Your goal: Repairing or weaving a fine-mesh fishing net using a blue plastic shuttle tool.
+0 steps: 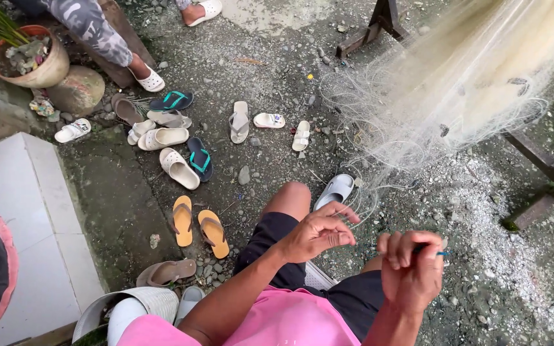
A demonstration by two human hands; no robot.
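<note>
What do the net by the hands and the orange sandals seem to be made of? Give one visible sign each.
Net: probably fine nylon monofilament, pale, translucent and glossy in thin loops. Orange sandals: likely matte foam rubber, with flat, thick soles and brown straps.

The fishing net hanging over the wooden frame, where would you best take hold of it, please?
Probably at the loose lower edge of the fishing net, where the mesh trails to the gravel ground nearest the hands. Come from below and the near side, since the bulk is draped over the wooden frame above. The left hand already pinches strands there.
</note>
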